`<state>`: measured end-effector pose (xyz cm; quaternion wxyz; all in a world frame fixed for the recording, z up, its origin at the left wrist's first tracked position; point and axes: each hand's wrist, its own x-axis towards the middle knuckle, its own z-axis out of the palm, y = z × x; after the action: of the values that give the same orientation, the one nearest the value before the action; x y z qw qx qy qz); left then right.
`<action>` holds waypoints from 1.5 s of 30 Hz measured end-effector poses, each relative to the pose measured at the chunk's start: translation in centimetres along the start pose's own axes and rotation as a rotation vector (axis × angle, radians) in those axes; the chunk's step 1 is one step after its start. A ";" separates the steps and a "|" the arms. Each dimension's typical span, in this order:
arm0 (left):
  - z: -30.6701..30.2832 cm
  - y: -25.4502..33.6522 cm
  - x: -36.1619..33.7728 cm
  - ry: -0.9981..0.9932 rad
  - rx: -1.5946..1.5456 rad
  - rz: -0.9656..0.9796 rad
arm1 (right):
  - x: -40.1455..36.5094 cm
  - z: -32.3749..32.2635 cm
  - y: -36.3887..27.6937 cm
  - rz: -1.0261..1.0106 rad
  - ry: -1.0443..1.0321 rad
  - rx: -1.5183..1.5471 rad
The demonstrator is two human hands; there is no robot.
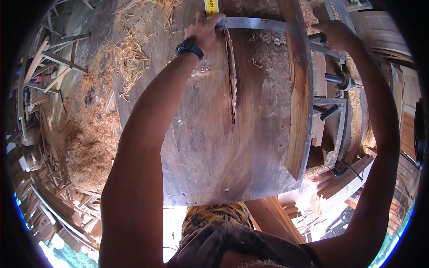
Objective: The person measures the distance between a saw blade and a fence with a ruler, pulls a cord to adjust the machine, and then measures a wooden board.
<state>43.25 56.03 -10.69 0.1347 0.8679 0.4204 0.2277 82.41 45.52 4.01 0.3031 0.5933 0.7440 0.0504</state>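
A circular saw blade (pixel 232 73) stands up through a slot in the wooden table top (pixel 196 147). My left hand (pixel 204 33), with a black watch on its wrist, closes on the end of a metal ruler (pixel 254 23), beside the blade's far end. The ruler lies across from there to a long wooden strip (pixel 298 98) on the right. A yellow tool end (pixel 211 6) shows just beyond my left hand. My right hand (pixel 334 35) reaches past the table's right edge, its fingers at a black handle (pixel 318 37).
Wood shavings (pixel 129 53) cover the table's left side, with a sawdust heap (pixel 89 147) below. Metal rods and another black handle (pixel 329 112) stick out at the right. Loose timber offcuts (pixel 53 205) lie at the left, and boards (pixel 348 178) at the lower right.
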 end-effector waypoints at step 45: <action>-0.4 0.3 0.1 -0.105 0.003 -0.053 | -2.3 -1.9 -0.9 -0.306 0.355 -0.097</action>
<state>43.32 55.95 -10.14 0.1613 0.8673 0.4361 0.1776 80.93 43.70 6.04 0.1998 0.4404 0.8635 0.1434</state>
